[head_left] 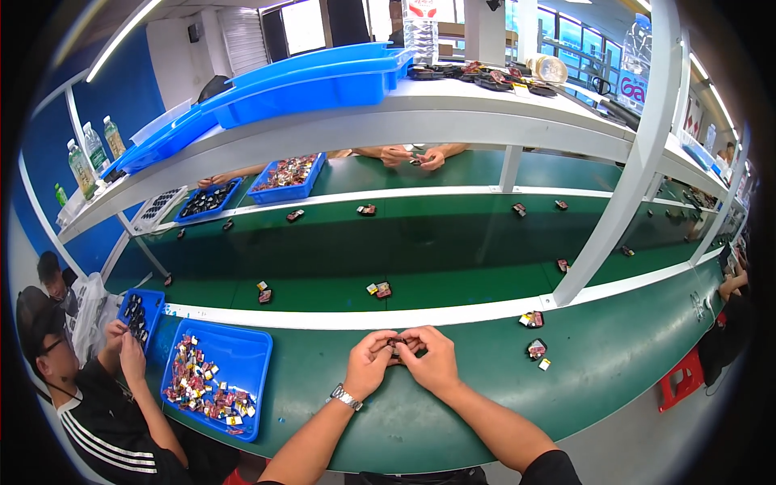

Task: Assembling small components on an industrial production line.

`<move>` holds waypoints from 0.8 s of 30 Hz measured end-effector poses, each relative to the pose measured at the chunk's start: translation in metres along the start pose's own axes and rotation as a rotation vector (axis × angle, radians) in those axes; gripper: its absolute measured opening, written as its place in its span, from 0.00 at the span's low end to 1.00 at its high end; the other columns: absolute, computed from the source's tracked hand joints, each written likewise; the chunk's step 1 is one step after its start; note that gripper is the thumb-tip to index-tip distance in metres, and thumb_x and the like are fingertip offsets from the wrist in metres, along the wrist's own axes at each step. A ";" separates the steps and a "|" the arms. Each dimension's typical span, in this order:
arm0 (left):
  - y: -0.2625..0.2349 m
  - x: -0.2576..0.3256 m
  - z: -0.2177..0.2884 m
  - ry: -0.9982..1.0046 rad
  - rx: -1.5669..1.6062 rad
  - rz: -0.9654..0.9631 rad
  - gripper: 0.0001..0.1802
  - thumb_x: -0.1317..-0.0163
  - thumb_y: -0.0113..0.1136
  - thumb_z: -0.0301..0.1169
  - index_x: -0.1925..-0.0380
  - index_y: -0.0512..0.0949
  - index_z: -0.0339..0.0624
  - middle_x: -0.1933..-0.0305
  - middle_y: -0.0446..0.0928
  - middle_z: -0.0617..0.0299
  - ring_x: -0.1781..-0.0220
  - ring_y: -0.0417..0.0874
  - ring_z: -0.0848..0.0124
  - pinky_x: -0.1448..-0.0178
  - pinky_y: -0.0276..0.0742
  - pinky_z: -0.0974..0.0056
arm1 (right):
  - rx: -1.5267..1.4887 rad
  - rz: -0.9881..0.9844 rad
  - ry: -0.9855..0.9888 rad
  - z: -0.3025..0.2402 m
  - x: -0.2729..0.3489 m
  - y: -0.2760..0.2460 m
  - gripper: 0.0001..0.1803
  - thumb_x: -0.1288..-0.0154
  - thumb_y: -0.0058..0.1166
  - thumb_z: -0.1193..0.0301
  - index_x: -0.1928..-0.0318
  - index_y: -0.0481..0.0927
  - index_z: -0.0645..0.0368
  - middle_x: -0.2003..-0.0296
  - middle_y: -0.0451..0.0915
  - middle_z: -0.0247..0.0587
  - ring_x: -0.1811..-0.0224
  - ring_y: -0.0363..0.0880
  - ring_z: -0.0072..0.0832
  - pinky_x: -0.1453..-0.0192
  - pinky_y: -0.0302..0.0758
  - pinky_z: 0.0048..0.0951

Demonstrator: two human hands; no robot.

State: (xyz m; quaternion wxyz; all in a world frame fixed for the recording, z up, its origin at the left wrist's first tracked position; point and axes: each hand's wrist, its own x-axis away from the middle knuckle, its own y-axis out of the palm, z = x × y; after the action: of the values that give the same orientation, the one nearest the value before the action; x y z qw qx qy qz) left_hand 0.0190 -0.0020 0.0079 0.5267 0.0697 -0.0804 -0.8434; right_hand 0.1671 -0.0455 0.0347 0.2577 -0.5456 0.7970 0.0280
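Over the green bench, my left hand (pixel 368 364) and my right hand (pixel 435 361) meet in front of me. Between the fingertips of both is a small dark casing (pixel 396 342), mostly covered by the fingers; its details are too small to make out. Left of my hands stands a blue tray (pixel 252 343) holding many small red, white and yellow circuit parts (pixel 198 376). To the right on the bench lie a black casing with a reddish part (pixel 536 348), a loose yellow-and-white piece (pixel 545 364) and another such casing (pixel 531 319).
Beyond a white rail (pixel 323 317) runs a green conveyor (pixel 453 275) with scattered casings. A white post (pixel 614 170) and an overhead shelf (pixel 461 113) with blue trays (pixel 307 89) frame the bench. At left a co-worker (pixel 89 404) handles parts beside a small blue tray (pixel 152 323).
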 end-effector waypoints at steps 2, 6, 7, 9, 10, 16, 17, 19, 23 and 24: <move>0.001 0.002 -0.001 0.045 -0.053 0.032 0.14 0.30 0.50 0.18 0.46 0.75 0.32 0.49 0.82 0.54 0.49 0.84 0.69 0.48 0.85 0.64 | 0.015 -0.003 -0.012 0.000 0.002 0.002 0.09 0.44 0.66 0.80 0.61 0.83 0.64 0.65 0.83 0.41 0.67 0.84 0.24 0.63 0.81 0.23; 0.003 0.003 -0.001 0.169 -0.251 0.121 0.12 0.32 0.52 0.19 0.51 0.79 0.31 0.57 0.86 0.54 0.55 0.87 0.70 0.53 0.85 0.66 | 0.061 -0.008 -0.077 0.002 0.006 0.005 0.10 0.45 0.67 0.80 0.62 0.82 0.64 0.67 0.82 0.40 0.69 0.83 0.24 0.64 0.81 0.23; 0.004 0.004 0.000 0.168 -0.250 0.122 0.12 0.32 0.52 0.19 0.51 0.79 0.31 0.57 0.86 0.54 0.55 0.87 0.70 0.53 0.85 0.66 | 0.061 -0.009 -0.076 0.002 0.006 0.006 0.10 0.45 0.67 0.80 0.62 0.82 0.64 0.67 0.82 0.40 0.69 0.83 0.24 0.64 0.81 0.23; 0.005 0.004 0.004 0.217 -0.344 0.138 0.11 0.33 0.53 0.19 0.53 0.80 0.31 0.60 0.87 0.54 0.58 0.87 0.73 0.54 0.83 0.67 | 0.055 -0.011 -0.089 -0.001 0.005 0.006 0.10 0.45 0.67 0.80 0.62 0.82 0.64 0.67 0.81 0.40 0.70 0.82 0.24 0.64 0.81 0.23; 0.004 0.005 0.005 0.215 -0.344 0.139 0.11 0.33 0.53 0.19 0.53 0.80 0.31 0.60 0.87 0.54 0.58 0.87 0.73 0.54 0.83 0.67 | 0.054 -0.012 -0.088 -0.002 0.006 0.006 0.10 0.45 0.67 0.80 0.62 0.82 0.64 0.67 0.81 0.40 0.70 0.82 0.24 0.64 0.81 0.23; 0.006 0.004 0.013 0.203 -0.480 0.138 0.11 0.35 0.52 0.18 0.55 0.81 0.32 0.62 0.87 0.55 0.59 0.87 0.74 0.55 0.82 0.68 | 0.041 -0.011 -0.121 -0.004 0.006 0.005 0.10 0.45 0.67 0.80 0.62 0.82 0.63 0.68 0.81 0.39 0.70 0.82 0.23 0.65 0.80 0.23; 0.004 0.004 0.010 0.179 -0.444 0.118 0.12 0.34 0.52 0.18 0.54 0.80 0.31 0.61 0.87 0.54 0.59 0.87 0.74 0.54 0.82 0.68 | 0.044 -0.011 -0.114 -0.004 0.006 0.005 0.10 0.45 0.67 0.80 0.62 0.82 0.64 0.68 0.81 0.39 0.71 0.81 0.23 0.66 0.80 0.22; 0.000 0.002 0.001 0.156 -0.411 0.099 0.12 0.34 0.51 0.18 0.53 0.80 0.31 0.60 0.87 0.54 0.58 0.87 0.73 0.54 0.83 0.68 | 0.044 -0.010 -0.109 -0.004 0.006 0.005 0.10 0.46 0.67 0.80 0.63 0.82 0.64 0.68 0.81 0.39 0.71 0.81 0.23 0.66 0.80 0.22; -0.003 0.001 -0.006 0.129 -0.176 0.051 0.14 0.33 0.50 0.18 0.50 0.78 0.29 0.55 0.85 0.53 0.55 0.86 0.72 0.52 0.84 0.66 | 0.055 -0.005 -0.084 -0.003 0.004 0.004 0.09 0.46 0.67 0.80 0.63 0.82 0.63 0.68 0.81 0.39 0.71 0.81 0.23 0.66 0.79 0.23; -0.002 0.001 -0.005 0.116 -0.177 0.044 0.14 0.33 0.50 0.18 0.49 0.77 0.29 0.53 0.85 0.53 0.55 0.86 0.71 0.51 0.85 0.65 | 0.061 -0.004 -0.076 -0.003 0.004 0.003 0.09 0.46 0.67 0.80 0.63 0.82 0.63 0.68 0.81 0.39 0.71 0.81 0.23 0.65 0.79 0.23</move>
State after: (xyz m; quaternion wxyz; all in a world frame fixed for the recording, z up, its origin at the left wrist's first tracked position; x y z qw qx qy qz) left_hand 0.0178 -0.0025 0.0025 0.5529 0.0697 0.0236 -0.8300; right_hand 0.1625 -0.0488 0.0351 0.3041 -0.5378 0.7859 0.0238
